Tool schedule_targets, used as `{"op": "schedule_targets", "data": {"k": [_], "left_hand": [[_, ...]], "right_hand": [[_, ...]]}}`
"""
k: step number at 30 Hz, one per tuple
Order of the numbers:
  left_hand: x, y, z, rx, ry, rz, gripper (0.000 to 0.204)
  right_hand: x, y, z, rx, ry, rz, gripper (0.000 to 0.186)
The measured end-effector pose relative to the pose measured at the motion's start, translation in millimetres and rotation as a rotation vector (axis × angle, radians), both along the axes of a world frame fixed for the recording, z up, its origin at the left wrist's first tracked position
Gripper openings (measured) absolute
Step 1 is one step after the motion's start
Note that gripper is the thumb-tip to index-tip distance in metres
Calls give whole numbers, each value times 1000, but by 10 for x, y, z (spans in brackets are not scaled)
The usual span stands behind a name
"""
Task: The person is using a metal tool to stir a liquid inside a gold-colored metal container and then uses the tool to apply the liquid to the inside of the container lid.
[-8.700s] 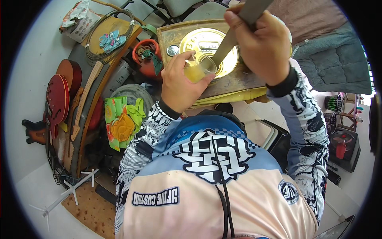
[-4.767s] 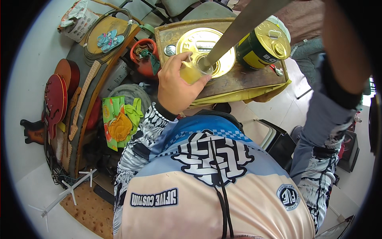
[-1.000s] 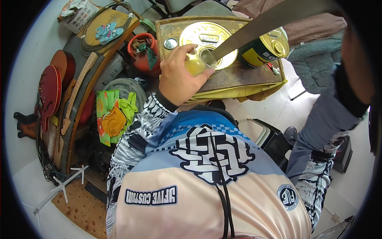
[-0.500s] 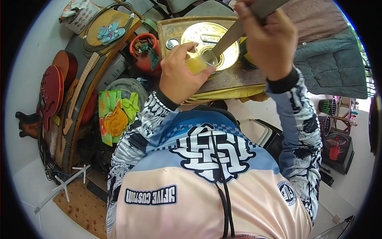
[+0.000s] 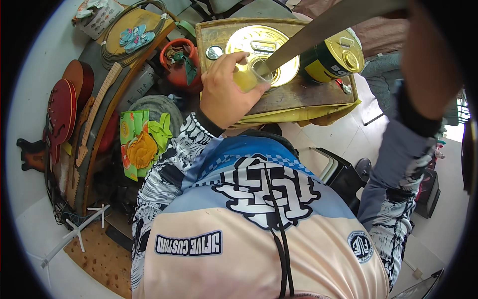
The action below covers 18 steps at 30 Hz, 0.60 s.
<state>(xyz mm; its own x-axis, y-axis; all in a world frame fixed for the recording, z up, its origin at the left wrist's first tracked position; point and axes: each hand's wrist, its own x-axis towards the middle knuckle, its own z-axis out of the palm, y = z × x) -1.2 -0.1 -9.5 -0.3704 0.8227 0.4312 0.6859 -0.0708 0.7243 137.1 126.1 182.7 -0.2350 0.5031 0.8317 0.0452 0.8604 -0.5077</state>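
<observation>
My left hand (image 5: 229, 92) is wrapped round a small clear cup (image 5: 245, 78) with pale yellow liquid, tilted over the wooden tray table. One end of a long flat grey strip (image 5: 318, 37) reaches into the cup's mouth. Its other end rises to the upper right, where my right hand (image 5: 432, 60), dark and blurred close to the camera, grips it. Beneath the cup lies a bright gold round lid (image 5: 286, 62). A small silvery round cap (image 5: 214, 53) is beside it, and a dark green and yellow can (image 5: 328, 60) stands to the right.
The wooden tray table (image 5: 313, 94) has a yellow cloth (image 5: 298, 117) along its near edge. On the left are a red pot (image 5: 178, 70), a shelf with blue slippers (image 5: 137, 40), and guitar bodies (image 5: 63, 114). A black chair (image 5: 343, 174) stands at right.
My right hand has moved right and nearer the camera, with the strip lowered to a flatter slant. The green can now shows. My left hand stays put with the cup.
</observation>
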Motion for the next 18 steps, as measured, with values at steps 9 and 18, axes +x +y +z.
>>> {"op": "schedule_targets", "data": {"k": [9, 18], "left_hand": [[11, 27, 128, -22, -24, 0, 61], [-93, -103, -17, 2, -20, 28, 62]], "right_hand": [[-47, -57, -831, -247, -281, 21, 8], [-4, 101, -57, -28, -67, -24, 13]]}}
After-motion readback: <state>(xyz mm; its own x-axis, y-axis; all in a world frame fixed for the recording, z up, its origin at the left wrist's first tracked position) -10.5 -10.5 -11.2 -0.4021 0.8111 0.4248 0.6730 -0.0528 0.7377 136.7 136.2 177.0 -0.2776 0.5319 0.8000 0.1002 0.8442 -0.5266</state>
